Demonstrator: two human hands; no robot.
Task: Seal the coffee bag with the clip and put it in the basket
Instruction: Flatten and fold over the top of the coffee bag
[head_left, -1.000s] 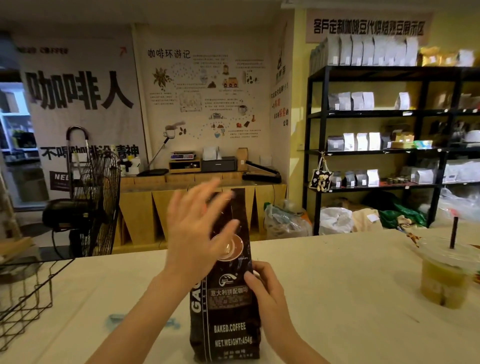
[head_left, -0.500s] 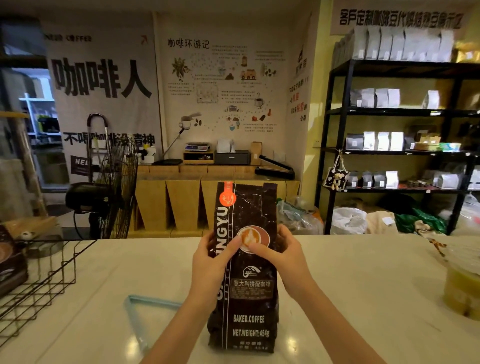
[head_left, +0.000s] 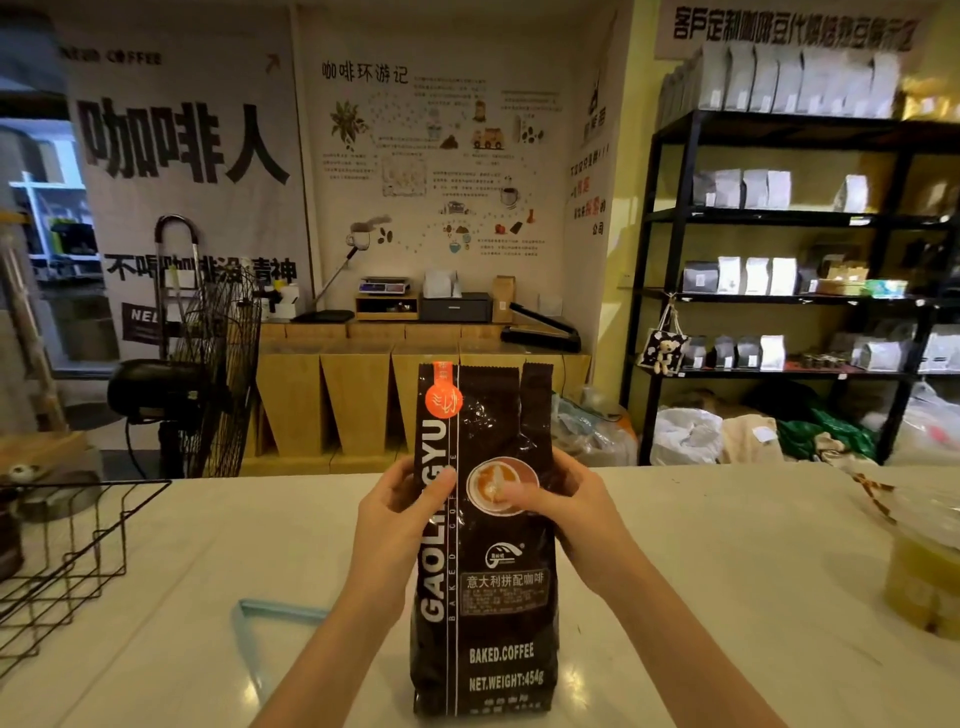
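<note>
Coffee bag (head_left: 485, 545) stands upright on the white counter (head_left: 701, 571), top unfolded, no clip on it. I see my left hand (head_left: 395, 525) and right hand (head_left: 576, 512) gripping its two sides at mid-height, thumbs across the front. Pale blue clip (head_left: 270, 610) lies on the counter, left of the bag. Wire basket (head_left: 67, 551) sits at far left, iced drink cup (head_left: 924, 577) far right.
</note>
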